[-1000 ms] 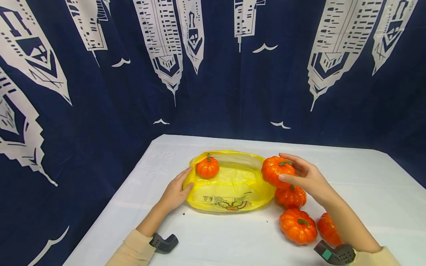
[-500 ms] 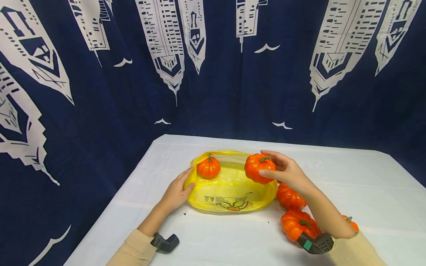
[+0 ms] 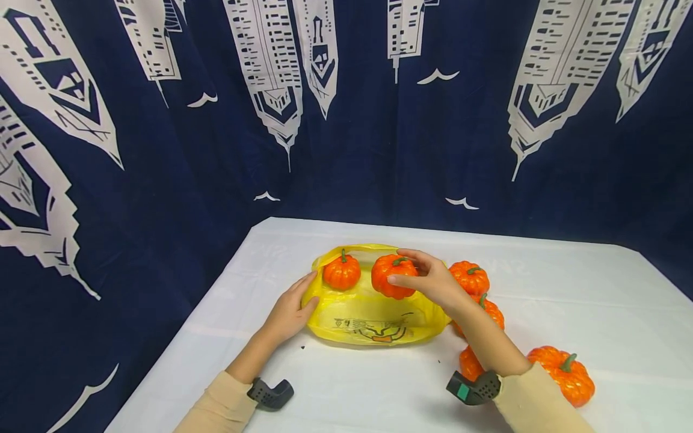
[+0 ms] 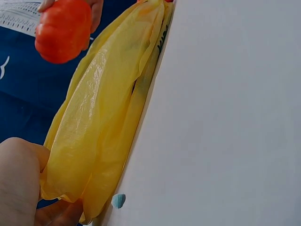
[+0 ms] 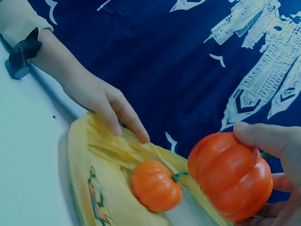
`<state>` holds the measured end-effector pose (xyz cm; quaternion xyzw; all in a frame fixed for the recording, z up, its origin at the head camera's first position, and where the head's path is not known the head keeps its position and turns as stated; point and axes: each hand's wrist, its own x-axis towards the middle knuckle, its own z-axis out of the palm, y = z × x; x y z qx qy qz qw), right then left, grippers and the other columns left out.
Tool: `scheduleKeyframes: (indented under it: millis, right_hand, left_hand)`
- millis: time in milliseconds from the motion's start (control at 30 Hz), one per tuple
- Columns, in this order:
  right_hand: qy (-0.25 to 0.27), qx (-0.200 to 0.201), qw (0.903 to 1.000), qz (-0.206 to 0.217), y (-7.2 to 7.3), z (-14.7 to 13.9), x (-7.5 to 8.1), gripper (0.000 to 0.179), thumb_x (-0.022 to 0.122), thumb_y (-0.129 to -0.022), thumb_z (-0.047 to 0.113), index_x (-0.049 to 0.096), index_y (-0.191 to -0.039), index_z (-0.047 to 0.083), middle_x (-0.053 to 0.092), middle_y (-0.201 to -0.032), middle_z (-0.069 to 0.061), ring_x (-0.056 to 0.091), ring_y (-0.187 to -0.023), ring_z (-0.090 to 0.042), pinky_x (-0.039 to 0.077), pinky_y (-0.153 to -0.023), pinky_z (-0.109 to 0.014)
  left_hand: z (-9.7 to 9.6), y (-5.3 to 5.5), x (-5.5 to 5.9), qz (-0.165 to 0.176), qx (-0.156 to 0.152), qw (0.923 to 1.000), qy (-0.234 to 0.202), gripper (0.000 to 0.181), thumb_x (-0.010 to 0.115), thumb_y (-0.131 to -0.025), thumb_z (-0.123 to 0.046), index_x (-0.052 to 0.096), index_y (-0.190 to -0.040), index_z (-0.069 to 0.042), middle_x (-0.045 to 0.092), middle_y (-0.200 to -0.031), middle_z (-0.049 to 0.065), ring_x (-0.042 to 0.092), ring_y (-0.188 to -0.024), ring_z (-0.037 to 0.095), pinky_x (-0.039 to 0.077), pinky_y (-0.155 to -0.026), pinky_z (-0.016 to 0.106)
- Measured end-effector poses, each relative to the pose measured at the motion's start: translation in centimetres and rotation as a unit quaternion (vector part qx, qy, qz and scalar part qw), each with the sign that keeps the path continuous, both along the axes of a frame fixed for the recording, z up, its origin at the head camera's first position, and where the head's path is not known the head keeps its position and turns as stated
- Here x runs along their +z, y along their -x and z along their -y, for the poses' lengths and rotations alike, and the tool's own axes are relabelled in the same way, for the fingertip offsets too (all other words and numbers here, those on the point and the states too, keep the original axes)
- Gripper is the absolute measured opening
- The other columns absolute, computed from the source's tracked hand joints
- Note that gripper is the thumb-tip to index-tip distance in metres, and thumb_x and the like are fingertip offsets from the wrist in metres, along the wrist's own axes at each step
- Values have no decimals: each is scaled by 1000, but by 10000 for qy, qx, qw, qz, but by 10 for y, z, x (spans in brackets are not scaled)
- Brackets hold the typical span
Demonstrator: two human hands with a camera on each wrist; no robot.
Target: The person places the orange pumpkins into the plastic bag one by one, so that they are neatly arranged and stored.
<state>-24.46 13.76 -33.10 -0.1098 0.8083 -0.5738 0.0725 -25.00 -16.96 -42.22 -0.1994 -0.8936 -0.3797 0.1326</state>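
Note:
A yellow plastic bag (image 3: 373,316) lies on the table with its mouth spread wide. My left hand (image 3: 289,310) grips its left edge, thumb on one side of the film and fingers on the other. Inside the bag, near that hand, sits a small orange pumpkin (image 3: 341,274) with a green stem. My right hand (image 3: 441,285) holds another orange pumpkin (image 3: 385,281) over the bag's mouth, thumb on the near side and fingers behind. In the right wrist view, this held pumpkin (image 5: 230,176) is raised beside the one in the bag (image 5: 153,186).
Several more pumpkins stand right of the bag, including one at the back (image 3: 468,278) and one nearer the front (image 3: 565,374); my right forearm partly covers others. The white table (image 3: 346,385) ends at a dark blue curtain (image 3: 368,168) with white building prints.
My right hand has carried its pumpkin leftward, from the bag's right rim to over its mouth, uncovering a pumpkin at the back right. The left hand has kept its hold on the bag.

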Motion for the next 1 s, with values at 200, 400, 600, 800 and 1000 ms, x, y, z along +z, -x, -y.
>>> scheduleKeyframes:
  millis: [200, 400, 600, 800, 1000]
  right_hand:
    - [19, -192, 9998, -60, 6, 18, -8, 75, 78, -83, 26, 43, -146, 7, 51, -136, -22, 53, -119, -35, 48, -99, -45]
    - [78, -465, 9989, -85, 12, 31, -16, 74, 79, -82, 23, 44, -146, 6, 51, -135, -23, 52, -119, -36, 49, -99, -44]
    - [178, -1132, 9934, -9, 20, 40, -26, 75, 80, -82, 25, 44, -145, 9, 47, -140, -19, 48, -122, -35, 45, -103, -45]
    - [538, -1327, 9897, 35, 26, 47, -34, 73, 78, -83, 17, 41, -146, 5, 43, -143, -20, 46, -126, -37, 41, -106, -46]
    - [481, -1574, 9864, 16, 32, 56, -35, 76, 78, -83, 10, 38, -147, 4, 38, -147, -22, 41, -131, -39, 36, -110, -47]
  left_hand:
    - [1, 1, 0, -36, -12, 10000, -2, 56, 59, -96, -12, 40, -147, 1, 42, -148, 19, 37, -137, 35, 29, -113, 49]
    - [1, 0, 1, -28, -38, 10000, -13, 56, 59, -96, -12, 40, -147, 1, 42, -148, 19, 37, -137, 35, 29, -113, 49]
    - [0, 0, 1, -15, -32, 10000, 11, 56, 59, -95, -13, 40, -147, 0, 42, -148, 19, 38, -137, 35, 30, -113, 49]
    - [0, 0, 1, -2, -27, 10000, 36, 56, 59, -96, -13, 40, -147, 0, 42, -148, 19, 37, -137, 36, 30, -113, 50]
    - [0, 0, 1, 33, -10, 10000, 24, 57, 59, -95, -13, 40, -147, 0, 41, -149, 18, 37, -137, 36, 29, -113, 50]
